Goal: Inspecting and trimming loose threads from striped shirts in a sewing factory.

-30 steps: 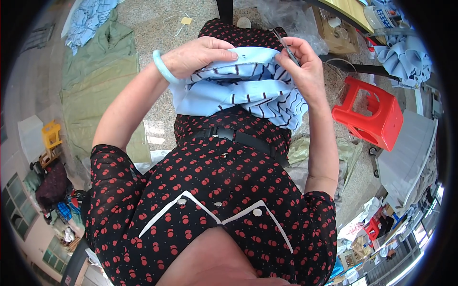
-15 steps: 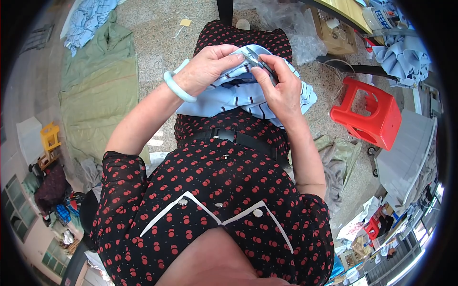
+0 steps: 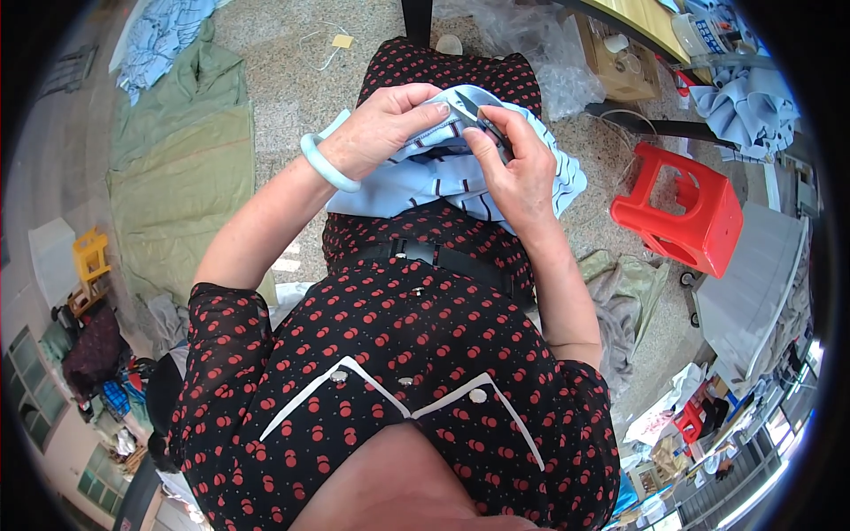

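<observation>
Left hand pinching the upper edge of the blue striped garment, thumb on top, fingers mostly out of sight; right hand gripping the small snips between thumb and index finger, blades pointing up and left at the pinched edge. Can't tell whether the blades touch cloth or how far apart they are. Garment lies bunched over the lap, on the black skirt with red dots, pale plain parts plus dark-striped parts, looped folds below the hands, right side hanging past the thigh. Handling, my judgement: light, soft, limp — folds will slump or slide off the skirt if let go, and thin cloth could get nicked by the points. The plain band along the edge looks a bit firmer, so best hold is there, flat between thumb and finger close to the blades but clear of them; snips look light and rigid, best held by the handle. Around: pale blue bracelet on the left wrist, red stool off to the right, green cloth spread on the floor at left, clear plastic beyond the knees, near a cardboard box
</observation>
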The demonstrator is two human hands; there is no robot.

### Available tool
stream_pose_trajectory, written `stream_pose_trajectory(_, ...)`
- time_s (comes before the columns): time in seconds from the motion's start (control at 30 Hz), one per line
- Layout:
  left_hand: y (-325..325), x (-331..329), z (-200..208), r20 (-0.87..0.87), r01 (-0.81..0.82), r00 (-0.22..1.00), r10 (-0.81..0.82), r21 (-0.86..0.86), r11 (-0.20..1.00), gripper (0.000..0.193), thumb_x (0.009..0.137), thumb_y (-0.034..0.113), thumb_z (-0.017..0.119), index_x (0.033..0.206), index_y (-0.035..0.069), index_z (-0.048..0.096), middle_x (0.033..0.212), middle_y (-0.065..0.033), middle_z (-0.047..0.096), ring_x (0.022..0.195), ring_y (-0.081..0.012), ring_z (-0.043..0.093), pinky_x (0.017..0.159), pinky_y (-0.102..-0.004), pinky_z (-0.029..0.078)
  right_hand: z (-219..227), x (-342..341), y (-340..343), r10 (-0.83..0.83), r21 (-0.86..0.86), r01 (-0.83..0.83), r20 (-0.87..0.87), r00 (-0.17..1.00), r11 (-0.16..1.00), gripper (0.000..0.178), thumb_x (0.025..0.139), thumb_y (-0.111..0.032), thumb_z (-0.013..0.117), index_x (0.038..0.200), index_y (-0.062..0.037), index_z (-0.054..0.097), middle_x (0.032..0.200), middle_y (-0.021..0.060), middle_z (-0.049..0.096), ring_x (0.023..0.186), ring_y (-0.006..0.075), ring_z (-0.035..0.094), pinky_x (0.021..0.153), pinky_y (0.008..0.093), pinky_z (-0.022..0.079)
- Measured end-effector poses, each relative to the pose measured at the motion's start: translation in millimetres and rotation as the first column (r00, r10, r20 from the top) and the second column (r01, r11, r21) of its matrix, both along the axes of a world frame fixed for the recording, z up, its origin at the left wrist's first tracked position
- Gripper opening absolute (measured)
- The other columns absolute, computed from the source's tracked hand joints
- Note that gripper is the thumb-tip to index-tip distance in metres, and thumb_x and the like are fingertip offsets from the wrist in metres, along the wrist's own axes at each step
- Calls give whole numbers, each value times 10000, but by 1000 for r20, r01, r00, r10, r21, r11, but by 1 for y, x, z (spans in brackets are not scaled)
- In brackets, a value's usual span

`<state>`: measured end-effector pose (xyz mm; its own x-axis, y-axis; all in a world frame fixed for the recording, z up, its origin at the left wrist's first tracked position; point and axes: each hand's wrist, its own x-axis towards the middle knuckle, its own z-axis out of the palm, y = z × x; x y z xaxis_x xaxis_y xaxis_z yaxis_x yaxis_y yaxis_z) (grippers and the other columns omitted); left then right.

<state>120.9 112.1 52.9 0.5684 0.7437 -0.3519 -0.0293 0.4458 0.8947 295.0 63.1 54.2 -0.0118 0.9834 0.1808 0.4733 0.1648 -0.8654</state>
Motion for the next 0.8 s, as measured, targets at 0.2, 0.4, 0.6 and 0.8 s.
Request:
stream_pose_trajectory(0.2,3,-4,0,-3,22,1000,-22,-43,999,197,862,184,520,992,44,569,861,9,604,756,-31,549,686,-176,442,-10,7,5,-8,32,8,-11,1000,999,244,759,-129,644,963,-17,572,801,61,602,698,115,559,629,232,437)
stream_pose_trajectory(0.4,6,-6,6,-12,45,999,-46,-71,996,164,846,193,519,872,49,593,755,50,563,684,-9,482,621,-172,393,1,4,2,62,14,-61,-22,998,998,223,760,-124,642,944,-13,582,800,64,603,709,115,565,640,232,439)
stream_pose_trajectory(0.6,8,-7,5,-74,94,993,-93,3,996,177,849,202,520,868,42,593,743,60,546,678,-2,460,612,-169,379,-3,7,5,63,34,-64,26,998,997,224,757,-122,644,942,-12,584,798,61,606,708,114,567,631,234,441)
stream_pose_trajectory(0.8,6,-6,3,-95,45,995,-44,11,999,183,856,204,511,899,46,594,745,63,548,673,0,460,607,-170,384,-6,2,0,7,36,-6,-42,999,999,224,764,-117,639,953,-12,581,798,49,606,699,97,553,618,225,434)
